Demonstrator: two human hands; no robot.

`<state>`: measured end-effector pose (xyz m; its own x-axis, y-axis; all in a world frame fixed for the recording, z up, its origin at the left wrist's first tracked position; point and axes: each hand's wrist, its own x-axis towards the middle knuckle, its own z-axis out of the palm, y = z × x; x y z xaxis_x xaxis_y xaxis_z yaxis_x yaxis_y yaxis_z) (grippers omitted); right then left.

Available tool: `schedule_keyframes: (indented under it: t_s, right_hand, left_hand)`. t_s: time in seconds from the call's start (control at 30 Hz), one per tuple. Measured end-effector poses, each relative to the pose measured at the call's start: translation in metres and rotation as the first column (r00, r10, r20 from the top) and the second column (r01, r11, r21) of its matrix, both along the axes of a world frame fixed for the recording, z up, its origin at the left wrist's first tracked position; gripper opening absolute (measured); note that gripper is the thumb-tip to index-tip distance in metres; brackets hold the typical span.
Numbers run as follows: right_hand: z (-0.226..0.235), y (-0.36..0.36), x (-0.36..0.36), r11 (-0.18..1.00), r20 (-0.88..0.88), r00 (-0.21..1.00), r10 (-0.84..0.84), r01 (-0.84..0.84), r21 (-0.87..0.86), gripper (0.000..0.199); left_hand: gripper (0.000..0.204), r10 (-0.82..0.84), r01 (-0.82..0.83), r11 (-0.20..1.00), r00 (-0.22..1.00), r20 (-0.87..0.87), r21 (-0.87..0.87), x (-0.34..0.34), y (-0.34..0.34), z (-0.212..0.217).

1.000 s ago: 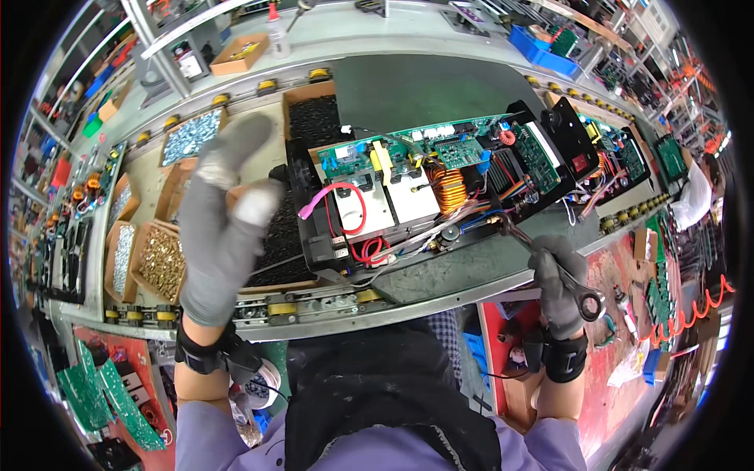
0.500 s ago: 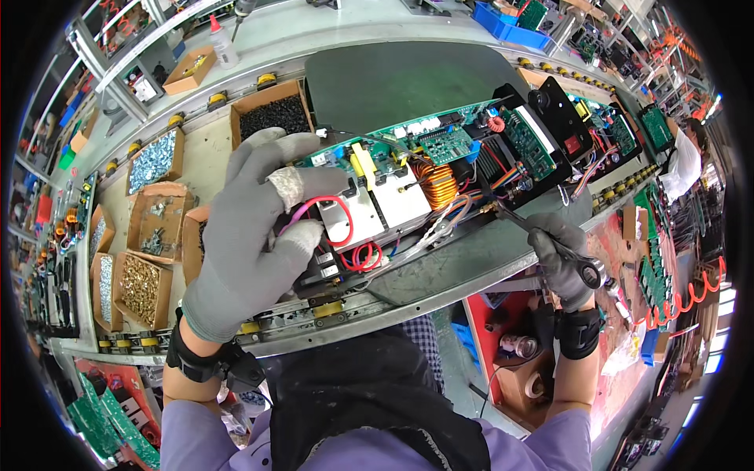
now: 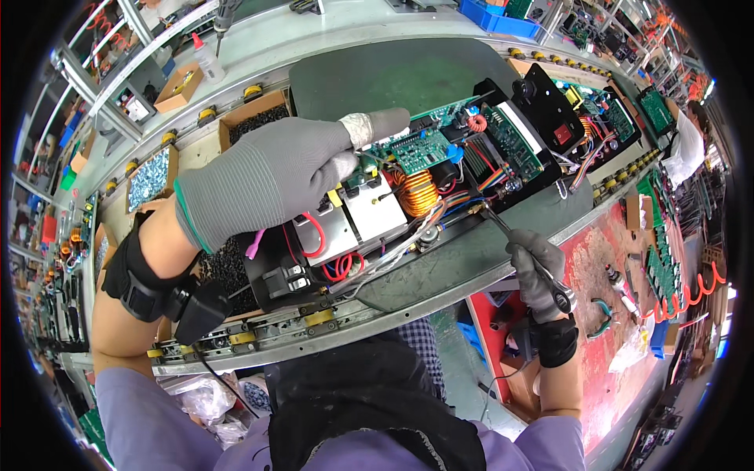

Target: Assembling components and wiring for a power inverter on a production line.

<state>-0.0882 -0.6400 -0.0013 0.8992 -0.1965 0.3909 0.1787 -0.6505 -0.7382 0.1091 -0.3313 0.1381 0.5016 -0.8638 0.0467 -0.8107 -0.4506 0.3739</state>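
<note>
Bordering the near side, a metal rail (image 3: 377, 318) runs from lower left up toward the right, while yellow rollers (image 3: 252, 92) line the far edge. Between them a dark green board (image 3: 385, 74) shows broadly on the far side of an open electronic unit (image 3: 377, 212) and as a narrower strip on its near side. A second unit (image 3: 614, 118) sits close by on the right, leaving little room at that end. Past the far rollers stretches a pale worktop (image 3: 345, 30).

The first unit lies at a slant, its right end farther away. The left hand (image 3: 271, 173), gloved in grey, comes across its left part, one finger extended over the green circuit board (image 3: 420, 149) and others curled; whether they grip anything cannot be told. The right hand (image 3: 536, 271), also gloved, has its fingers closed around a wrench (image 3: 500, 224), whose far tip reaches the unit's near side, right of a copper coil (image 3: 416, 194); the exact contact is too small to tell.

Left of the unit, a cardboard box (image 3: 225, 135) holds small black pieces; another box (image 3: 173, 166), farther left, holds silvery-blue ones. On the worktop, far left, stands a cardboard tray (image 3: 173, 103) with yellowish parts.
</note>
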Motion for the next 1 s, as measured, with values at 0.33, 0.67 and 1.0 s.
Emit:
schedule_keyframes:
  t_s: [0.33,0.67,1.0]
  right_hand:
    - [-0.041,-0.003,-0.009,0.991,0.184,0.978,-0.094,0.075,0.109,0.028]
    - [0.079,-0.055,-0.064,0.903,0.299,0.859,-0.415,0.430,0.017,0.023]
    - [0.013,-0.223,0.015,0.862,-0.021,0.900,-0.436,0.424,0.279,0.025]
  left_hand:
    - [0.024,0.020,-0.013,0.998,0.994,0.111,-0.060,0.009,-0.002,-0.017]
    - [0.052,0.039,-0.040,0.993,0.999,0.018,0.113,-0.007,0.000,0.012]
    - [0.048,-0.024,0.025,0.992,1.000,-0.013,0.125,-0.007,0.028,0.044]
